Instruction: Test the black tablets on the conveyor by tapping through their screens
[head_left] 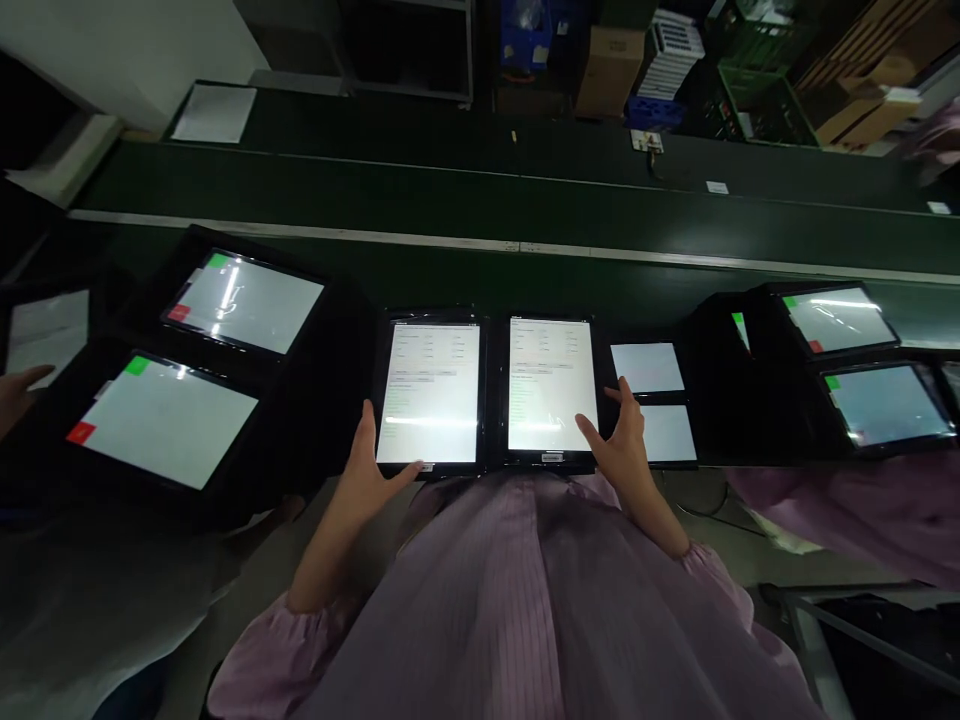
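Note:
Two tablets with lit white screens lie side by side in front of me, a left tablet (429, 392) and a right tablet (552, 385), both showing rows of small text with some green lines. My left hand (365, 482) is at the left tablet's lower left corner, thumb at the bottom edge and fingers along the left side. It is open, thumb and fingers apart. At the right tablet's lower right, my right hand (622, 445) is open too, its thumb over the screen's corner and its fingers bent near the right edge. Whether the fingertips touch is unclear.
Two smaller lit screens (646, 368) sit right of the tablets. Larger devices with green and red corner marks stand left (169, 420) and right (889, 405). A co-worker's hand (19, 395) shows far left. Cardboard boxes (611, 70) and a green crate (765, 105) stand beyond the bench.

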